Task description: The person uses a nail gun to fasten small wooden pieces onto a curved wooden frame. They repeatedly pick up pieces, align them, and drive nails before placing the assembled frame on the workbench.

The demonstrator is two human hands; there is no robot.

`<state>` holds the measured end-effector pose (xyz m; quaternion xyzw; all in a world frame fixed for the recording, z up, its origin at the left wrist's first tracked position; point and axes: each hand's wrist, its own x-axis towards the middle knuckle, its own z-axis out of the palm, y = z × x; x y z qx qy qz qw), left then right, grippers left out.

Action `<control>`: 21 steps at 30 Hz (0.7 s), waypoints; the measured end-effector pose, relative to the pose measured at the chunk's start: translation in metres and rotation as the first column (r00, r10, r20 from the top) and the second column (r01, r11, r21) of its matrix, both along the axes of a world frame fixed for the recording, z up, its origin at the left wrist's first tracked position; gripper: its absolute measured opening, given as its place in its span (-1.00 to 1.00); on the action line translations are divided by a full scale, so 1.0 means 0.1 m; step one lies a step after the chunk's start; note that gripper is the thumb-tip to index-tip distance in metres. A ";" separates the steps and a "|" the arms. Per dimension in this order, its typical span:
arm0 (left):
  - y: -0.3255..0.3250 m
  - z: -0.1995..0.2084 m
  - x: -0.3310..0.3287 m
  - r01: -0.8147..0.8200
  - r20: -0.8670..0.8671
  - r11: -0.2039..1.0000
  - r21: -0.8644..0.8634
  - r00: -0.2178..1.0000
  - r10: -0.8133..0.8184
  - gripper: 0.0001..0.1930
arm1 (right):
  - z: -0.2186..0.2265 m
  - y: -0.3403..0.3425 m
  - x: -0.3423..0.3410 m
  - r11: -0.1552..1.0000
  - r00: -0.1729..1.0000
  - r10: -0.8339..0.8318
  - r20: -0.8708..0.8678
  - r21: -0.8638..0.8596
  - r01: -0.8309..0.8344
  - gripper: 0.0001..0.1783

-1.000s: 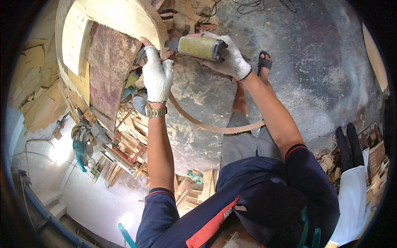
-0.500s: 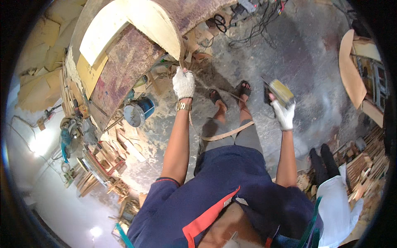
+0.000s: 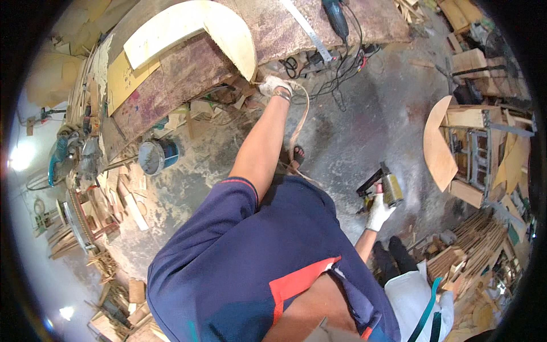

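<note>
A pale curved wooden piece (image 3: pixel 231 34) lies on the worn workbench (image 3: pixel 188 74), its pointed end at the bench's near edge. At that tip my left hand (image 3: pixel 276 86), in a white glove, is closed on a thin, flexible wood-coloured strip (image 3: pixel 303 117). The strip's loose length loops out and hangs toward the floor, past my foot. Low on the right, well away from the bench, my right hand (image 3: pixel 380 214), also gloved, grips a yellow and black nail gun (image 3: pixel 391 187). Its fingers are partly hidden by the tool.
On the bench lie a yellow sheet (image 3: pixel 126 85), a metal ruler (image 3: pixel 307 31) and a corded power tool (image 3: pixel 336 20). A bucket (image 3: pixel 152 157) stands below. Another curved panel (image 3: pixel 439 142) leans at right, near stacked wood strips (image 3: pixel 464 242). Behind me shows a person's white clothing (image 3: pixel 407 299).
My body has turned and the view has shifted, showing more bench at right. My left hand keeps the strip at the panel's tip. The nail gun in my right hand is now lower and farther back.
</note>
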<state>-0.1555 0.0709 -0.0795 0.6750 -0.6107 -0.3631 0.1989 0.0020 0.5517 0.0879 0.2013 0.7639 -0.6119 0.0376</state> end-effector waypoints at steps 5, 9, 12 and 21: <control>-0.18 0.23 -0.21 0.484 0.140 0.873 0.065 0.862 -0.488 -0.71 | 0.00 0.02 0.19 0.999 0.999 -0.045 -0.016 0.022 0.046 -0.64; -0.37 -0.47 0.09 0.083 -0.751 0.868 0.489 0.546 0.371 -0.77 | 0.11 -0.10 0.12 0.994 0.993 0.101 0.053 0.026 -0.102 -0.60; -0.06 -0.16 0.52 0.595 -0.148 0.787 0.164 0.803 -0.577 -0.51 | 0.05 -0.10 0.13 0.993 0.994 0.024 0.105 0.112 -0.036 -0.41; -0.58 0.52 1.08 0.863 0.169 0.487 0.136 0.465 -0.869 -0.57 | 0.00 -0.69 -0.30 0.934 0.951 0.304 0.064 0.177 -0.310 -0.27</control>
